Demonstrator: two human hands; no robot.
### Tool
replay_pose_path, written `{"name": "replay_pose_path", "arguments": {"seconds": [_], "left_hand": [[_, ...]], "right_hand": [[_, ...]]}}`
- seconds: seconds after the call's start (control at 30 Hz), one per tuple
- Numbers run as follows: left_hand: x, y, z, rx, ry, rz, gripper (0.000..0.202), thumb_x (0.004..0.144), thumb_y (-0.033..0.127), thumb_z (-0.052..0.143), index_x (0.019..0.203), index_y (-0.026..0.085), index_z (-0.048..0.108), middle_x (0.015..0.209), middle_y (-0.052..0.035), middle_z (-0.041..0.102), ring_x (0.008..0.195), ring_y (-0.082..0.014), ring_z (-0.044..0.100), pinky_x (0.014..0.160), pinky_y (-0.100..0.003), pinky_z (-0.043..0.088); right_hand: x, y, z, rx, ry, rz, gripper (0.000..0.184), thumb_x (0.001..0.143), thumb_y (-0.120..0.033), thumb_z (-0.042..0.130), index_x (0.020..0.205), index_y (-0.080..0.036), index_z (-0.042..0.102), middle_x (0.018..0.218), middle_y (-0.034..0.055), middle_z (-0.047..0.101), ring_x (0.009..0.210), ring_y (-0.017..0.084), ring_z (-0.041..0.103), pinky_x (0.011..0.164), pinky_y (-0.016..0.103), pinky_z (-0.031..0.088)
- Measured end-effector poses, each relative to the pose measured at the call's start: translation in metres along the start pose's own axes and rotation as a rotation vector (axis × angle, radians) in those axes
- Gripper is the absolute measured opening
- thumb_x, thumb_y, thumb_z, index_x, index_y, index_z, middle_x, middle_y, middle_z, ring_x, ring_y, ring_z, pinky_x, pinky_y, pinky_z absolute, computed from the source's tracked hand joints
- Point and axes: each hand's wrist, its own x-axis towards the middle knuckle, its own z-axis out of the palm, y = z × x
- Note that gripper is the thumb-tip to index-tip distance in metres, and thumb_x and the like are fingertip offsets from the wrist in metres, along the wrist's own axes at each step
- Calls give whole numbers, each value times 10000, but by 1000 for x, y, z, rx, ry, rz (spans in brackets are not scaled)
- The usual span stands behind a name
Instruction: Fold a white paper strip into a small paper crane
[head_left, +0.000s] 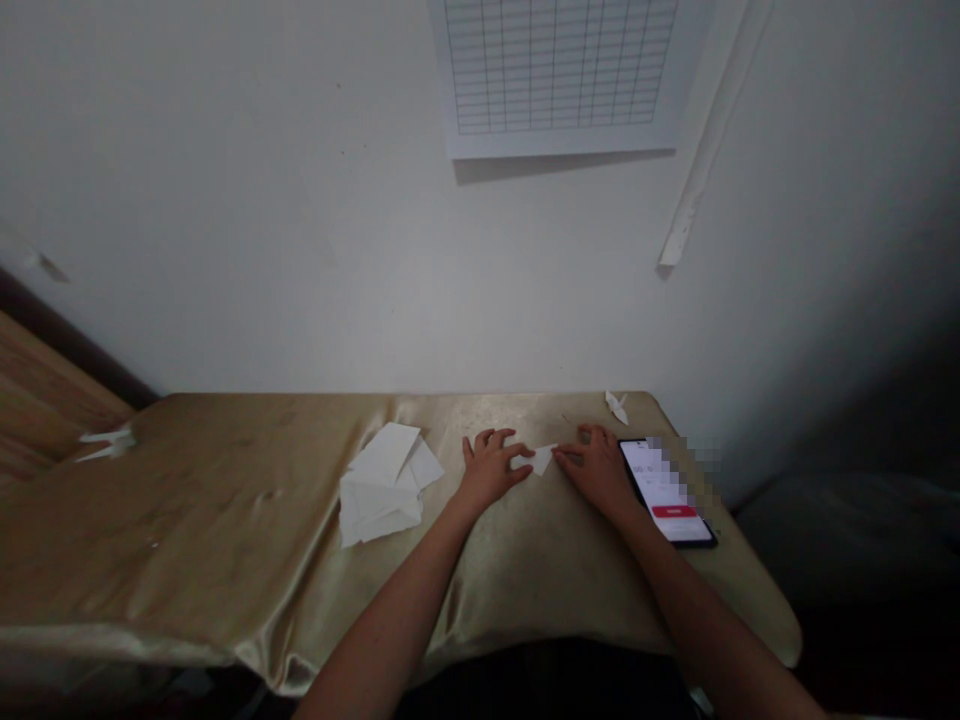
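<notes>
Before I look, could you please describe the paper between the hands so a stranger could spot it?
On the gold table, look right of the white pile. There, the left hand and right hand face each other, with a small white paper between them. Unlike the pile, it is a single piece touching both hands.

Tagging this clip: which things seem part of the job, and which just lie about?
Likely part of the job:
- small paper between left hand and right hand
- pile of white paper
- perhaps the folded paper figure

Apparently incidental:
- phone
- gridded wall sheet
</notes>
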Motion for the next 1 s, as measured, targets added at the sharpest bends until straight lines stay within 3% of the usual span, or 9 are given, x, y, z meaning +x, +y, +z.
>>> {"name": "replay_pose_path", "arguments": {"seconds": [0.33,0.57,0.73,0.9,1.0], "left_hand": [[2,-2,2,-6,-2,-3,292,861,475,722,1153,471,705,1506,32,491,1428,-355,326,1151,-752,110],[0,0,-4,-36,-12,-1,239,932,421,638,1148,485,719,1485,31,524,1428,-352,341,1151,-755,107],[1,2,-4,-41,20,1,274,929,319,644,1167,442,700,1461,15,551,1404,-329,379,1146,-754,118],[2,3,-4,-39,91,-43,181,910,281,657,1074,326,717,1339,-11,635,1319,-302,461,1159,-660,207],[3,2,-6,-25,128,-40,145,908,260,647,1016,310,731,1289,-9,660,1276,-289,488,1149,-583,259]], "right_hand": [[1,-3,4,-72,68,-21,240,919,-372,619,1061,-295,797,1290,137,547,1278,330,415,1085,476,371],[4,-6,10,-50,107,-88,251,938,-336,581,896,-210,794,1185,141,591,1181,297,470,1007,425,403],[6,-6,13,-96,88,-79,214,933,-320,588,882,-205,761,1176,133,604,1132,289,497,973,430,400],[7,-5,11,-141,83,-92,173,934,-322,600,915,-226,742,1201,108,619,1145,295,492,978,447,375],[7,-7,10,-151,68,-83,152,933,-315,607,919,-239,738,1210,91,623,1150,290,492,976,444,366]]}}
